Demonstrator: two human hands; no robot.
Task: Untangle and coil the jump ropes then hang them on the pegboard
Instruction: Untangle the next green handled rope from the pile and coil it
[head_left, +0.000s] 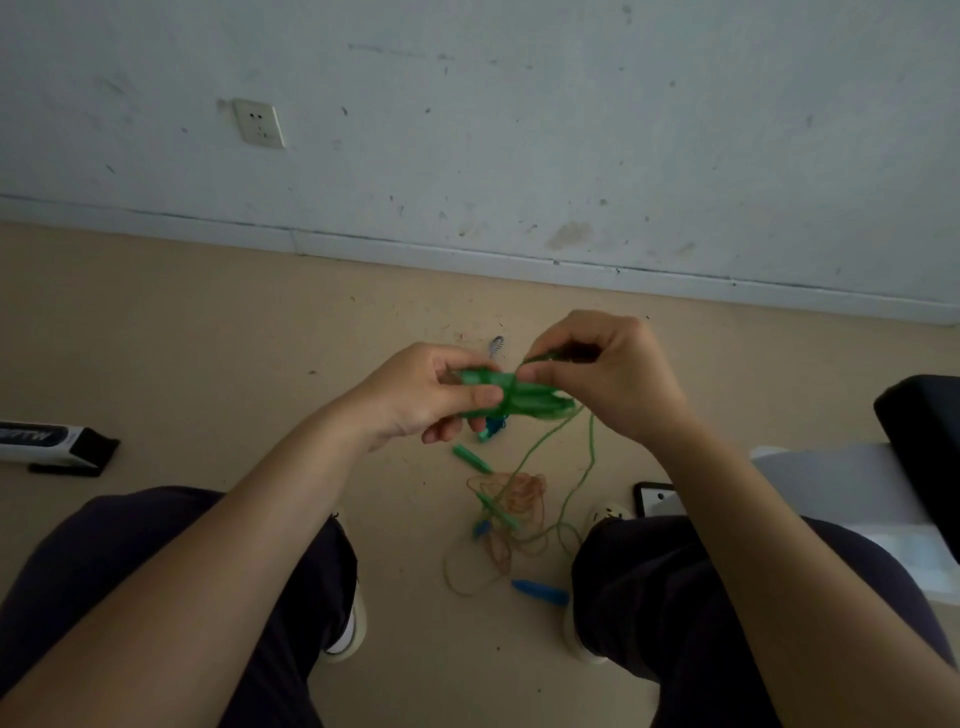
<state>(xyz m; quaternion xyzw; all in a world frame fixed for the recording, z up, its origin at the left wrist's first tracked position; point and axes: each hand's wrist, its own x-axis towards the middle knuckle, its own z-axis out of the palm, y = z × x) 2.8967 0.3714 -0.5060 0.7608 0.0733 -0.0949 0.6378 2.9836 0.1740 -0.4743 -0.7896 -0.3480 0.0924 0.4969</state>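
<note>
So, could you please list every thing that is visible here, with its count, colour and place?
green rope bundle: one, green, held between both hands, its cord hanging to the floor
tangled ropes: one pile, orange-brown cord with green and blue handles, floor between the feet
blue handle: one, blue, floor near the right foot
box: one, white and black, floor at left
wall socket: one, white, on the wall
tablet-like device: one, dark frame, floor at right
left hand: grips the bundle
right hand: pinches the green cord

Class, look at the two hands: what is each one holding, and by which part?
The left hand grips the green jump rope handles at their left end; the right hand pinches the green cord just above them.
</note>
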